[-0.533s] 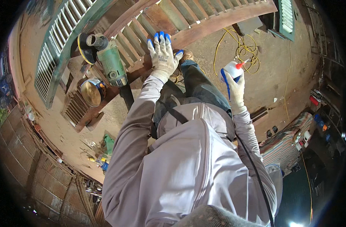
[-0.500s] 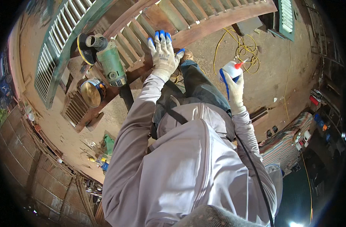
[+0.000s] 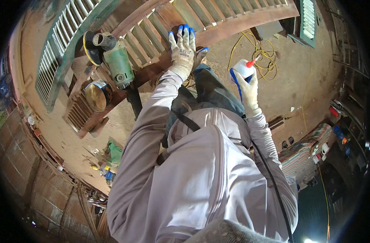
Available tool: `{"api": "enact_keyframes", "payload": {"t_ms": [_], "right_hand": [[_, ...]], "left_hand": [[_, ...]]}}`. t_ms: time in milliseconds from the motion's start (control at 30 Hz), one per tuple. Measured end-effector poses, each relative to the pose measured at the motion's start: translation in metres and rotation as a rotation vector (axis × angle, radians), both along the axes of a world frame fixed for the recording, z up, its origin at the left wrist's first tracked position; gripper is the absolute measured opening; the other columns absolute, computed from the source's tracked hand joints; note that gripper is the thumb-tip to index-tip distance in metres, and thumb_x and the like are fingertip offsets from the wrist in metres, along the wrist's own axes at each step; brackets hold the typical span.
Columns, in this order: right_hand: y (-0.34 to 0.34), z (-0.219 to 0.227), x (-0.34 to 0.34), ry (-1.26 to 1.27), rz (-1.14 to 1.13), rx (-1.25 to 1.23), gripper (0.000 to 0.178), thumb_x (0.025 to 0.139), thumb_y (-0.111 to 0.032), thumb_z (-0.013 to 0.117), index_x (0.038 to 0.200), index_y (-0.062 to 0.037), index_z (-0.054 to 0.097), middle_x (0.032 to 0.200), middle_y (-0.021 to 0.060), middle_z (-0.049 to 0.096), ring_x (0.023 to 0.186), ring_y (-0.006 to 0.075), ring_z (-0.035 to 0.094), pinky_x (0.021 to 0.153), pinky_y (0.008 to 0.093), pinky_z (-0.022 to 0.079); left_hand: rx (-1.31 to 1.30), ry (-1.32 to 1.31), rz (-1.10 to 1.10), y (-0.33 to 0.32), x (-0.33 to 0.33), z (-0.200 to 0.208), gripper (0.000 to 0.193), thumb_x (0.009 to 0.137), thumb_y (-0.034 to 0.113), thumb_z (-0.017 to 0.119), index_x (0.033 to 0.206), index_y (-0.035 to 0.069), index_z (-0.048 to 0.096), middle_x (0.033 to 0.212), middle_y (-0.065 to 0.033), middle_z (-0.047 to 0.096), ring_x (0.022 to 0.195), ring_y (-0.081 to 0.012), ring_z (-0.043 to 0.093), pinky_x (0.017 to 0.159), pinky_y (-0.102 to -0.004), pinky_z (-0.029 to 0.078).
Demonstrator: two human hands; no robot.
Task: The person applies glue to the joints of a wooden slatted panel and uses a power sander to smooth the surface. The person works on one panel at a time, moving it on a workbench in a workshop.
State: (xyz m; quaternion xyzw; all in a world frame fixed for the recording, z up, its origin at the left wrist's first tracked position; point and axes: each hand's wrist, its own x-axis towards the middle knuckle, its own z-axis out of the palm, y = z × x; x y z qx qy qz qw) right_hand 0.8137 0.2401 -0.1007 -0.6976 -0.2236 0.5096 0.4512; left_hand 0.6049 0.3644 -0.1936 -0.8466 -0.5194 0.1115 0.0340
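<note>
A long brown wooden louvred shutter [image 3: 233,27] lies across the far side. My left hand [image 3: 183,50], in a white glove with blue fingertips, rests on its near rail and slats, fingers stretched out and the thumb off to the right. My right hand [image 3: 246,87], gloved alike, is wrapped round a small white squeeze bottle [image 3: 245,69] with a red cap and a narrow pale nozzle. The bottle is held up to the right of my legs, apart from the shutter, its nozzle tilted up and right.
A green power polisher [image 3: 119,67] with a round pad lies left of my left arm, beside an open round tin [image 3: 96,96]. Green-framed louvred shutters [image 3: 51,87] lean at the far left. A yellow cable [image 3: 270,56] lies coiled on the floor beyond the bottle.
My left hand has slid to the right and slightly farther along the shutter. The bottle in my right hand has tipped, and it sits a little farther left and nearer the shutter.
</note>
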Motion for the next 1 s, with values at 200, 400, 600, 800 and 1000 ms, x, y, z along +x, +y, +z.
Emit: {"api": "enact_keyframes", "payload": {"t_ms": [200, 400, 600, 800, 1000], "right_hand": [[0.006, -0.005, -0.003, -0.093, 0.022, 0.055, 0.051, 0.086, -0.019, 0.082, 0.126, -0.003, 0.056, 0.107, 0.0049, 0.066, 0.093, 0.0123, 0.063, 0.084, 0.0278, 0.052], [0.007, -0.015, -0.004, -0.179, 0.141, 0.004, 0.056, 0.084, -0.023, 0.083, 0.127, -0.0009, 0.056, 0.108, 0.0095, 0.069, 0.094, 0.0168, 0.066, 0.086, 0.0319, 0.052], [0.014, -0.011, -0.006, -0.308, 0.281, -0.033, 0.062, 0.084, -0.026, 0.083, 0.132, 0.0, 0.054, 0.112, 0.0153, 0.069, 0.1, 0.0218, 0.068, 0.09, 0.0355, 0.052], [0.019, -0.014, -0.007, -0.406, 0.393, -0.007, 0.068, 0.083, -0.029, 0.083, 0.137, -0.0011, 0.052, 0.12, 0.0176, 0.067, 0.108, 0.0252, 0.067, 0.095, 0.0368, 0.051], [0.028, -0.014, -0.01, -0.504, 0.451, -0.024, 0.072, 0.081, -0.033, 0.083, 0.138, -0.0021, 0.051, 0.122, 0.0209, 0.066, 0.112, 0.0348, 0.067, 0.096, 0.041, 0.051]], "left_hand": [[-0.179, -0.089, -0.102, -0.016, -0.027, 0.011, 0.095, 0.095, 0.072, 0.034, 0.161, 0.004, 0.022, 0.167, -0.0138, 0.023, 0.156, -0.0314, 0.013, 0.122, -0.0666, 0.002], [-0.121, -0.102, -0.05, 0.006, 0.015, -0.002, 0.097, 0.095, 0.075, 0.031, 0.161, 0.005, 0.022, 0.168, -0.0142, 0.02, 0.156, -0.0312, 0.012, 0.123, -0.0641, 0.001], [-0.114, -0.027, -0.193, -0.027, -0.001, 0.01, 0.098, 0.093, 0.076, 0.028, 0.161, 0.006, 0.021, 0.169, -0.0135, 0.016, 0.156, -0.0342, 0.012, 0.123, -0.0618, 0.004], [-0.062, 0.013, 0.142, -0.022, -0.021, 0.019, 0.09, 0.098, 0.064, 0.039, 0.159, 0.0, 0.024, 0.167, -0.017, 0.023, 0.156, -0.0339, 0.015, 0.124, -0.0615, 0.001], [0.134, -0.625, 0.092, -0.044, -0.003, 0.009, 0.095, 0.097, 0.069, 0.036, 0.159, -0.001, 0.021, 0.168, -0.0196, 0.017, 0.156, -0.0397, 0.009, 0.124, -0.0639, 0.002]]}}
